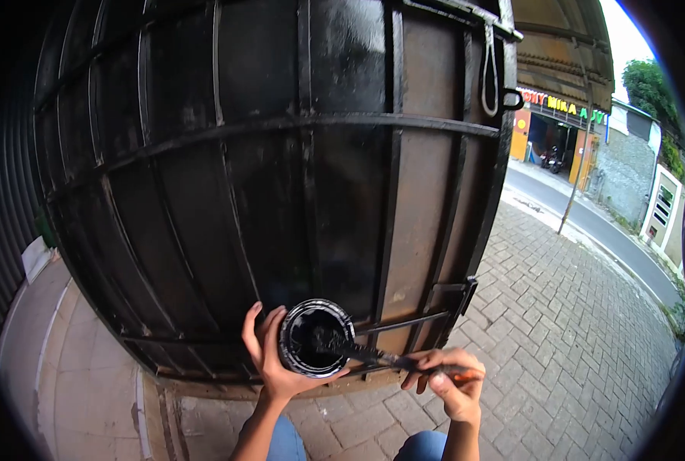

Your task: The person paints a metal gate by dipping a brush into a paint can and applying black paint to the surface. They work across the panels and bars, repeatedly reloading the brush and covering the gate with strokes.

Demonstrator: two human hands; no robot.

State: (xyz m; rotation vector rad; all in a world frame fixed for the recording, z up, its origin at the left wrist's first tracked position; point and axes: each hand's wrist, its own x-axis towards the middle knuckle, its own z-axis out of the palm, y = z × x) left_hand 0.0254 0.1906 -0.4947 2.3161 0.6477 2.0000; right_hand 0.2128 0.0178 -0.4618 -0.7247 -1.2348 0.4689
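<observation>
My left hand (277, 357) is wrapped round a can of black paint (302, 367), held upright low in front of the gate, with its open top towards me. A paintbrush (373, 355) with an orange handle end lies in the grip of my right hand (451, 376); its bristles are inside the can, coated in black. Behind the can stands a large metal gate panel (266, 192) with ribs and crossbars. Its left and middle sections look black and glossy, while strips on the right (423, 177) show brownish, dull metal.
A wire loop (490, 73) hangs at the gate's upper right, and a latch (465, 296) sticks out lower down. Brick paving (557, 323) extends right towards a road (603, 230) and a shopfront (550, 138). Tiled floor (89, 369) and a corrugated wall (4, 192) are at left.
</observation>
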